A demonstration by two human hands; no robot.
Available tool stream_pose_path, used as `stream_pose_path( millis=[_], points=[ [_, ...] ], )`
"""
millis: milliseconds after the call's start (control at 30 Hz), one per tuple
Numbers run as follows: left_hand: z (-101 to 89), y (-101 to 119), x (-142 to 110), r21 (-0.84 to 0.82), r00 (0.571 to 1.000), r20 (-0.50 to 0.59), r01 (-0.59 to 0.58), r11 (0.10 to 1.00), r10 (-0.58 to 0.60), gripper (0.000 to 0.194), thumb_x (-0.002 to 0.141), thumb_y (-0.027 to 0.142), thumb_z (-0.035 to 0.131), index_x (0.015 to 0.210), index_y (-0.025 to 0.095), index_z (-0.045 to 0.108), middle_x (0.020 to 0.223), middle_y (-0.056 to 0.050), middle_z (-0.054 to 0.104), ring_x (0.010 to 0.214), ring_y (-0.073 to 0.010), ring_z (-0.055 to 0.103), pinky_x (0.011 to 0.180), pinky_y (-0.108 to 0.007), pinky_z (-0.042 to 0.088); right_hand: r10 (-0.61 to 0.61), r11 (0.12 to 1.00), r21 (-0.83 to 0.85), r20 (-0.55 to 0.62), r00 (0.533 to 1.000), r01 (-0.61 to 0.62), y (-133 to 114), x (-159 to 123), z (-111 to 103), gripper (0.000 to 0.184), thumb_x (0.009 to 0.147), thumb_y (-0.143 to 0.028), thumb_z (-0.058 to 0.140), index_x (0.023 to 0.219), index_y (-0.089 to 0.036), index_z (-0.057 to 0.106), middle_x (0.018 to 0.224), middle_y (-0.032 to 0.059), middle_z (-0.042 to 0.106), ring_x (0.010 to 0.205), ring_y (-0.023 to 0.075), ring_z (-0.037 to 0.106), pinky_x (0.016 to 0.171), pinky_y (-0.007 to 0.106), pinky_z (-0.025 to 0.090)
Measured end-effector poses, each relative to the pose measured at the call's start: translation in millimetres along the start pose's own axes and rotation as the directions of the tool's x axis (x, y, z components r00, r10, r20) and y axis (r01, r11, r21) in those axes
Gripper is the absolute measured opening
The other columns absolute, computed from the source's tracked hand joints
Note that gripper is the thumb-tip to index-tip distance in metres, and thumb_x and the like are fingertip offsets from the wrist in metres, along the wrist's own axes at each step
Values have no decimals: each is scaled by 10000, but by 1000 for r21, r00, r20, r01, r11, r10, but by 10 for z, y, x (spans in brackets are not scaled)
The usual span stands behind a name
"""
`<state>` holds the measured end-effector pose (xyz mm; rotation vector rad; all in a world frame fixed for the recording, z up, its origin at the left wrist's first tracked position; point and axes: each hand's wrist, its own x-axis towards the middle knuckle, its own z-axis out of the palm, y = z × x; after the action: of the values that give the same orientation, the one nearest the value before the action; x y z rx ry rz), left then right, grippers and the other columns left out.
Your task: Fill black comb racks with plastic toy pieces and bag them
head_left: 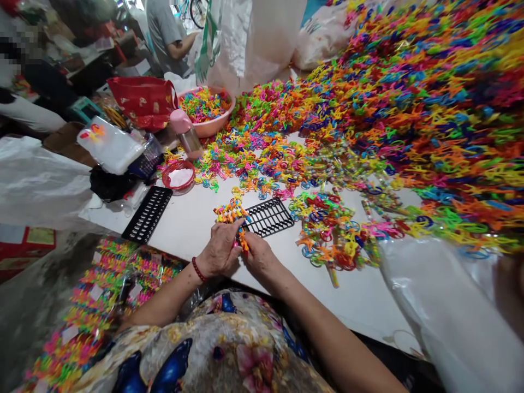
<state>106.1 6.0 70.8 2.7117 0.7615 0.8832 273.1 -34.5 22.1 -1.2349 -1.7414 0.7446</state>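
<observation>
My left hand (221, 248) is closed around a bunch of small bright plastic pieces (231, 210), mostly yellow and orange, standing up above my fingers. My right hand (260, 255) meets it at the front, fingers pinched on an orange piece (244, 240) at the bunch's right side. My fingers partly hide how the pieces fit together. Just beyond my right hand, a black slotted rack (270, 217) lies on the white table (262, 278); its left end is behind the bunch and my hands. A second black rack (148, 214) lies at the table's left edge.
Loose multicoloured pieces (327, 226) cover the table to the right, rising to a large heap (429, 109). A pink basin (216, 126), a pink-lidded bottle (190, 139) and a red basket (167, 177) stand behind. Bagged pieces (82, 322) lie low left. A person (166, 35) is at the back.
</observation>
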Motion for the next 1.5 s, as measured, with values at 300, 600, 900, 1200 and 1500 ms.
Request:
stream_pose_path(
  millis=[300,600,900,1200,1500],
  points=[
    [-46,21,30,30,998,62,14,999,-16,580,967,312,414,1521,183,304,1390,-132,560,1268,-269,466,1057,-447,294,-13,999,52,97,995,8,-52,135,-102,219,902,-194,492,1073,-178,626,1040,106,674,938,217,606,854,350,503],
    [-70,77,110,49,992,112,47,998,-52,552,967,299,414,1501,180,344,1236,-124,649,1165,-260,542,996,-431,281,-35,990,142,63,997,25,-84,91,-99,381,893,-131,497,1250,-206,607,1220,114,635,1133,225,588,997,402,479],
    [-60,62,145,109,989,130,55,993,-69,459,975,263,418,1418,151,460,1085,-112,669,1099,-262,532,978,-429,305,2,998,62,56,998,-5,-107,27,-38,288,923,-122,472,1153,-186,633,1209,117,591,1116,207,571,987,366,485],
    [-56,104,17,64,999,-47,22,998,-19,494,951,333,498,1421,192,438,1325,-159,564,1233,-286,496,1034,-462,318,151,664,-611,-456,877,-431,-74,-1146,-1001,224,952,-306,513,1116,-161,557,1004,149,606,936,280,588,798,397,502],
    [-56,148,93,79,1000,27,1,997,-3,461,914,253,561,1364,199,479,1135,-104,651,1098,-246,571,1038,-455,339,177,652,-577,-514,839,-491,-102,-1258,-1062,249,963,-284,421,1091,-142,581,937,129,671,814,230,641,679,314,486]
  ],
)
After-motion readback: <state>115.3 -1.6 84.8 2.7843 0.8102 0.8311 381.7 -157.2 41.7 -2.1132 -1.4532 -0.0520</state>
